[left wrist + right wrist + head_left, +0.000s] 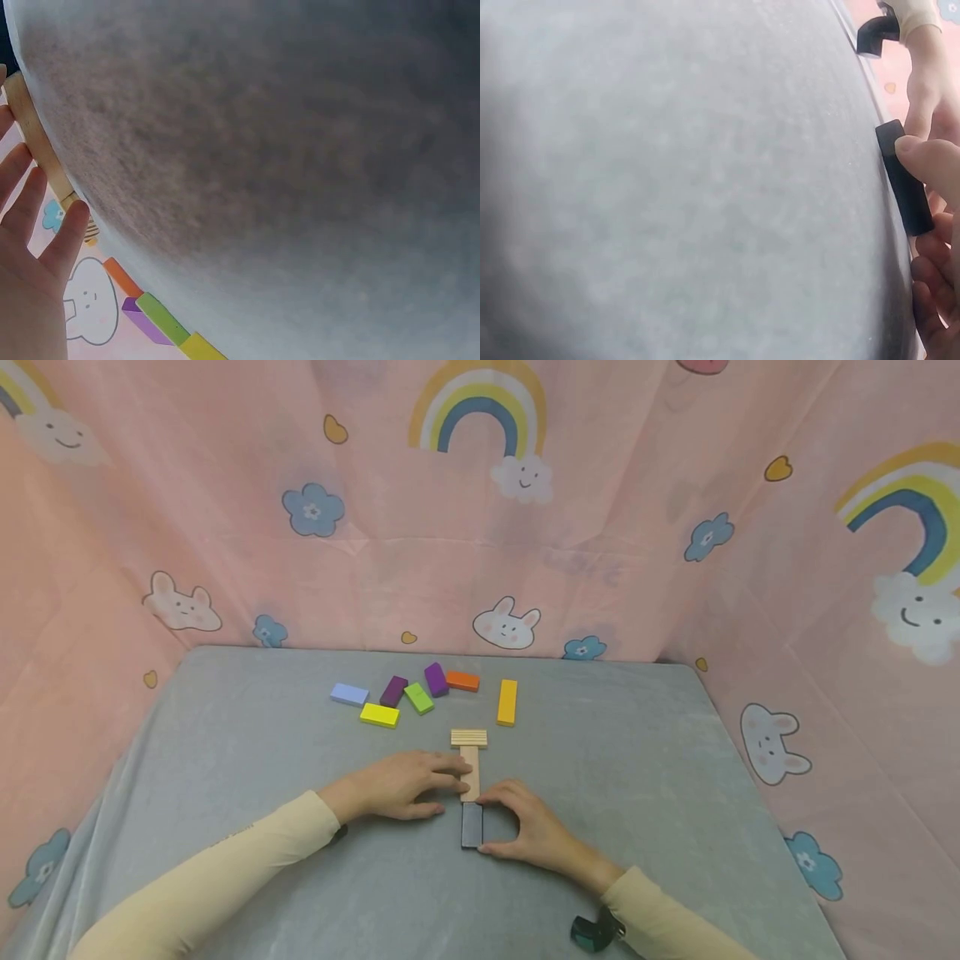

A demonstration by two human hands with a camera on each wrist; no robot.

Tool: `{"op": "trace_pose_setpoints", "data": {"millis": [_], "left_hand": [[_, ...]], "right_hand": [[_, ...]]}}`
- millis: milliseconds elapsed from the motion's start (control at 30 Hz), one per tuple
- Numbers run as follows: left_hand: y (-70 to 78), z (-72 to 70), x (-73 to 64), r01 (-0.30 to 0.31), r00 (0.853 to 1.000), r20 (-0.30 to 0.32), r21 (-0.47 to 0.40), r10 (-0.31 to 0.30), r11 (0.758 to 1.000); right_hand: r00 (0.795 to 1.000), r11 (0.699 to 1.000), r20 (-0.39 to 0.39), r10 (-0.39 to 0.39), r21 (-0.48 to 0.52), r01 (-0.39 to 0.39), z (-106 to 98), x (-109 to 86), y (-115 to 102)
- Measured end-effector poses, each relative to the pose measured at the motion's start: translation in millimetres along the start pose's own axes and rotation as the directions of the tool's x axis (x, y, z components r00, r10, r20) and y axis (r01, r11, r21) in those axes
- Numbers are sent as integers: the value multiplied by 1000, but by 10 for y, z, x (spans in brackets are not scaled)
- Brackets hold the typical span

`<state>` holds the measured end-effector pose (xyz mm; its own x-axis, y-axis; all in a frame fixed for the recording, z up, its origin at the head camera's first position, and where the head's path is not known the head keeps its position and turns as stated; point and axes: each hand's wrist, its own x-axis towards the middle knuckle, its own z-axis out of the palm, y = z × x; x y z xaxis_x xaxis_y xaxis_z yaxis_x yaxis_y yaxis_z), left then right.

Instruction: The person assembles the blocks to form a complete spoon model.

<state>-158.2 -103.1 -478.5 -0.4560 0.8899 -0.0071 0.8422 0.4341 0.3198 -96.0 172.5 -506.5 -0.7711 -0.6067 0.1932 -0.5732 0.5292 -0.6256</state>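
Note:
In the head view, a black block [472, 827] lies lengthwise at the near end of a plain wooden block [473, 782]. My right hand [542, 833] pinches the black block between thumb and fingers, gripping it end to end from its right side. In the right wrist view, the thumb lies at one end of this black block [909, 191] and the fingertips at the other. From the left, my left hand [397, 785] rests its extended fingertips on the plain wooden block. A ridged wooden block [468, 738] sits crosswise at that block's far end, forming a T.
Farther back on the grey cloth lie several coloured blocks: light blue [349, 695], yellow [379, 716], dark purple [393, 692], green [419, 698], purple [436, 680], orange [462, 681] and yellow-orange [507, 702]. A pink patterned curtain [360, 585] surrounds the table's back and sides.

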Motion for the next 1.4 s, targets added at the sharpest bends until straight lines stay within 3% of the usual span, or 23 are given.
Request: {"op": "trace_pose_setpoints", "data": {"millis": [467,700,800,900,1133,1400], "left_hand": [[24,-12,1,3,1000,-8,1,-3,1000],[40,-10,0,17,1000,-1,0,-17,1000],[43,-7,2,13,1000,-6,0,-13,1000],[44,-6,3,10,1000,-7,4,-9,1000],[50,-19,-20,17,1000,-12,-18,-17,1000],[54,-4,-4,27,1000,1,-28,-27,999]], "right_hand": [[1000,1000,10,4,3,-5,-8,9,-25],[999,999,3,-41,4,41,-22,6,-50],[998,998,22,-56,5,56,-45,9,-49],[998,999,62,-27,30,25,-112,42,-37],[986,984,80,145,96,-153,-367,346,73],[976,973,-2,218,76,-218,-589,847,320]]}}
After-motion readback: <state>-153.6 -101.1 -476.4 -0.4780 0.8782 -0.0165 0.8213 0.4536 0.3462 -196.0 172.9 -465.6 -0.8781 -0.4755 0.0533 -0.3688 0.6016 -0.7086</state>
